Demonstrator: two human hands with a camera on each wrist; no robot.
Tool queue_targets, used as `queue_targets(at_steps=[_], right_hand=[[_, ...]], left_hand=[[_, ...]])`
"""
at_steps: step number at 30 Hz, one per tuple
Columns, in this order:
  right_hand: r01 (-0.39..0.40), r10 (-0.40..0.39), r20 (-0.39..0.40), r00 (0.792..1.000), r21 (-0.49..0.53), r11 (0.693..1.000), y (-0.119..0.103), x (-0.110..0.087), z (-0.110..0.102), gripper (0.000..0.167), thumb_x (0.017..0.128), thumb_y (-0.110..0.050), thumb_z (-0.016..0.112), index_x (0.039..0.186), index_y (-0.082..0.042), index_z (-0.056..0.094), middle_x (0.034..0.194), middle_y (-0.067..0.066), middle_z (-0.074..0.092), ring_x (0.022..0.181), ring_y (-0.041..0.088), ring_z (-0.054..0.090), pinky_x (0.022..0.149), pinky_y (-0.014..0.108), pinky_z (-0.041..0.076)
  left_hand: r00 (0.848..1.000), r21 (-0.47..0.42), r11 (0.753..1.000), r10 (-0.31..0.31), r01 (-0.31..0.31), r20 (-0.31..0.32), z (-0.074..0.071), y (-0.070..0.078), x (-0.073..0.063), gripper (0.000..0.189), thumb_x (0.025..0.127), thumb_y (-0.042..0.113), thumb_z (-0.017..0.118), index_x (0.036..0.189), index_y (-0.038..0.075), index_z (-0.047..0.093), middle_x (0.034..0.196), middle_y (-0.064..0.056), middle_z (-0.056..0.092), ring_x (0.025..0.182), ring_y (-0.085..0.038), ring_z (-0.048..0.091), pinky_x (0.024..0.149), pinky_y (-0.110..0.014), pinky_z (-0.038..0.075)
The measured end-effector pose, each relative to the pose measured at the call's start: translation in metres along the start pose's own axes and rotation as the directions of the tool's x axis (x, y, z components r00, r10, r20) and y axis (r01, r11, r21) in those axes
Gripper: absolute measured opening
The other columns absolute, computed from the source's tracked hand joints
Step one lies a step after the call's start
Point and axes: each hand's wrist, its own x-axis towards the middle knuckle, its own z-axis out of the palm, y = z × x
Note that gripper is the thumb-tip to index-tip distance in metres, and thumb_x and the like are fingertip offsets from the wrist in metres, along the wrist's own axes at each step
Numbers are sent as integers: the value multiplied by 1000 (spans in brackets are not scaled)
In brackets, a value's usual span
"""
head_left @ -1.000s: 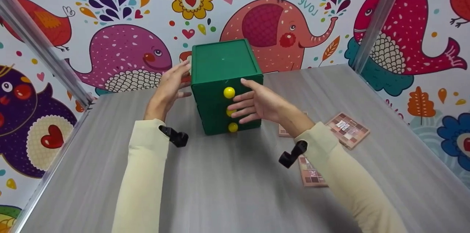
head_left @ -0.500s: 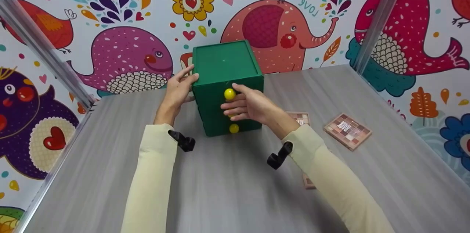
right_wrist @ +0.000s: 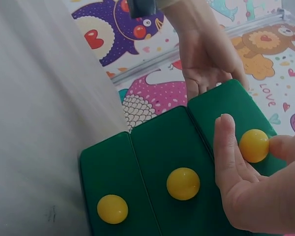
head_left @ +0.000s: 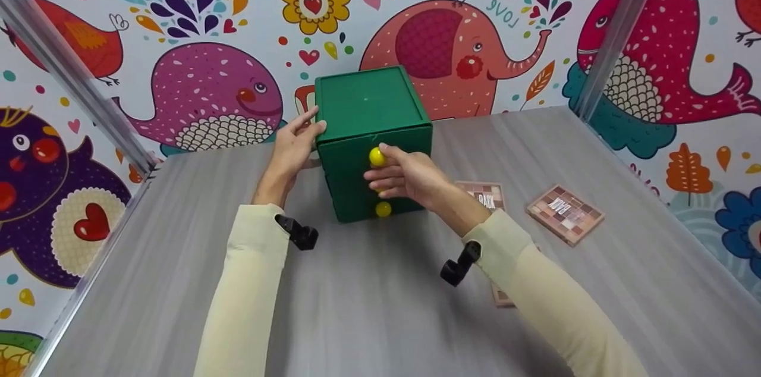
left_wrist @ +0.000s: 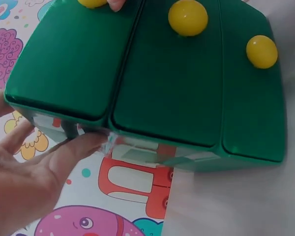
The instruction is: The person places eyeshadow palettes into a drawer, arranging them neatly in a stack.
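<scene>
A green cabinet with three drawers (head_left: pixel 371 103) stands on the grey table near the patterned wall. Yellow round knobs sit on its drawer fronts. My right hand (head_left: pixel 416 178) has its thumb and fingers on opposite sides of the top yellow knob (right_wrist: pixel 254 146), pinching it. Below are the middle knob (right_wrist: pixel 183 184) and the bottom knob (right_wrist: pixel 112 209). On the cabinet's left side rests my left hand (head_left: pixel 293 148), fingers mostly straight, with one digit at the top edge. In the left wrist view its fingers press the patterned side panel. A thin dark line shows under the cabinet top's front edge.
Right of the cabinet lie an eyeshadow palette (head_left: pixel 565 214), a second palette (head_left: pixel 484 192) behind the right wrist, and a third palette (head_left: pixel 501 297) mostly hidden by the right sleeve. A cartoon-printed wall (head_left: pixel 321 56) stands behind the cabinet, with metal posts at the corners.
My left hand moved right onto the cabinet's side and top edge. My right hand closed its thumb and fingers on the top knob, which has shifted slightly toward me.
</scene>
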Motion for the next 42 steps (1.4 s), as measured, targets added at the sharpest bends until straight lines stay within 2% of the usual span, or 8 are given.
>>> queue_targets(at_steps=[8, 15, 24, 36, 42], right_hand=[[19, -18, 21, 1000, -44, 999, 10, -26, 3, 50, 104, -49, 48, 122, -5, 60, 109, 10, 76, 94, 19, 74, 83, 28, 61], [62, -59, 46, 997, -59, 996, 21, -51, 6, 49, 103, -49, 50, 123, -5, 59, 100, 9, 77, 86, 19, 75, 78, 29, 62], [91, -86, 49, 995, -93, 992, 31, -78, 8, 54, 100, -53, 52, 120, -4, 61, 97, 8, 77, 85, 20, 75, 78, 30, 62], [105, -97, 66, 993, -118, 987, 50, -95, 2, 61, 98, -55, 55, 119, 2, 62, 92, 8, 77, 82, 20, 74, 73, 30, 62], [94, -86, 67, 994, -121, 988, 53, -97, 0, 59, 97, -56, 56, 115, -1, 64, 91, 8, 77, 82, 20, 74, 73, 30, 62]], left_hand=[[999, -5, 1000, -14, 14, 29, -4, -3, 3, 55, 104, 35, 53, 156, 29, 36, 157, -14, 38, 138, -41, 49, 105, -58, 48], [999, 11, 1000, -9, 9, 34, -5, -4, 2, 57, 104, 37, 52, 157, 30, 34, 158, -16, 38, 141, -40, 46, 107, -58, 46], [1000, 22, 1000, -2, 2, 24, -4, -4, 3, 57, 104, 38, 51, 158, 29, 33, 159, -15, 37, 139, -40, 49, 105, -59, 47], [1000, 43, 999, -15, 14, 22, -4, -6, 2, 57, 105, 39, 50, 158, 30, 32, 159, -15, 36, 142, -44, 43, 107, -60, 44], [999, 34, 999, -4, 3, 32, -4, -6, 1, 58, 105, 39, 49, 159, 30, 30, 160, -14, 35, 142, -42, 43, 107, -60, 44]])
